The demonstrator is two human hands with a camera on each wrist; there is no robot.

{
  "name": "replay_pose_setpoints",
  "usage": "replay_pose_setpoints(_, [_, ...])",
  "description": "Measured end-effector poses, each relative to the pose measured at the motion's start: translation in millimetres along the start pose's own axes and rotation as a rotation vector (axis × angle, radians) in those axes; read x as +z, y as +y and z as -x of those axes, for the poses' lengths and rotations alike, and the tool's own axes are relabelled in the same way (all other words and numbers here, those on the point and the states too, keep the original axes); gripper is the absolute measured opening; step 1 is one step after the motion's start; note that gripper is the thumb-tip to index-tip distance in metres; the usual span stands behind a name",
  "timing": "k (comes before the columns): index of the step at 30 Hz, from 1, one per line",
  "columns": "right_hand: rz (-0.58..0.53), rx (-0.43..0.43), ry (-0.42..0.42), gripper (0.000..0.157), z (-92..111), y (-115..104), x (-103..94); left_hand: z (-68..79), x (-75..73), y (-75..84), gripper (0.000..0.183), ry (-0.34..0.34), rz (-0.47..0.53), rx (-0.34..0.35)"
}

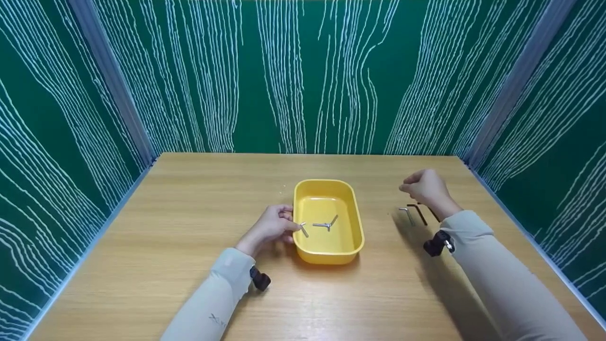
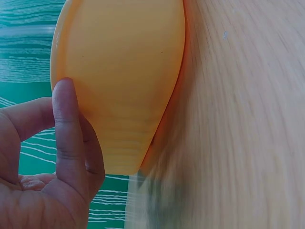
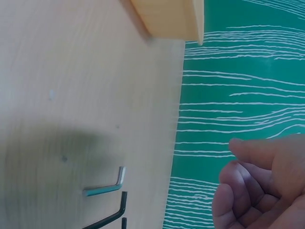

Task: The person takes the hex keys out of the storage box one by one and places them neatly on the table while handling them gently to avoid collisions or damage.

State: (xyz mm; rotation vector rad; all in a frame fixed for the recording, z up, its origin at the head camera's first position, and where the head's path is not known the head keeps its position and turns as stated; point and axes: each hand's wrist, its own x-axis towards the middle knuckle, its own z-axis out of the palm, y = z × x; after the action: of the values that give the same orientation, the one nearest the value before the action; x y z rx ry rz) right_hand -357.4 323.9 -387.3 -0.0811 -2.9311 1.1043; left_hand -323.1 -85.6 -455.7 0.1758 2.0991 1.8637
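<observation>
A yellow plastic bin (image 1: 326, 259) stands mid-table with several small silver L-shaped hex keys (image 1: 322, 225) lying on its floor. My left hand (image 1: 272, 225) holds the bin's left wall, thumb over the rim and fingers outside; the left wrist view shows the fingers (image 2: 66, 133) against the yellow side. To the right, my right hand (image 1: 428, 189) is raised above the table, its fingers loosely curled around nothing, with thumb and forefinger apart in the right wrist view. Near it lie a silver hex key (image 3: 102, 190) and a black hex key (image 1: 418, 214); another black one is partly hidden by the hand.
The wooden table (image 1: 203, 189) is bordered by green panels (image 1: 251, 94) with white wavy lines at the back and both sides. A few tiny pale specks (image 1: 283, 189) lie left of the bin. A dark wrist camera (image 1: 438, 244) hangs under my right sleeve.
</observation>
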Motion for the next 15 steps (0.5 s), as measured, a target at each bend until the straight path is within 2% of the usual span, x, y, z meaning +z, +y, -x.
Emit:
replay_pose_setpoints(2, [-0.007, 0.006, -0.01, 0.04, -0.1, -4.1, -0.7, -0.4, -0.1, 0.0, 0.059, -0.001, -0.003, -0.001])
replay_pose_setpoints(9, [-0.007, -0.048, 0.025, 0.036, -0.1, -15.0, 0.5, -1.6, 0.5, -2.0, 0.066, -0.003, 0.044, -0.005])
replay_pose_setpoints(15, [-0.032, -0.047, 0.012, 0.036, -0.5, -23.5, 1.9, -1.5, 0.5, -1.6, 0.067, 0.003, 0.041, -0.006])
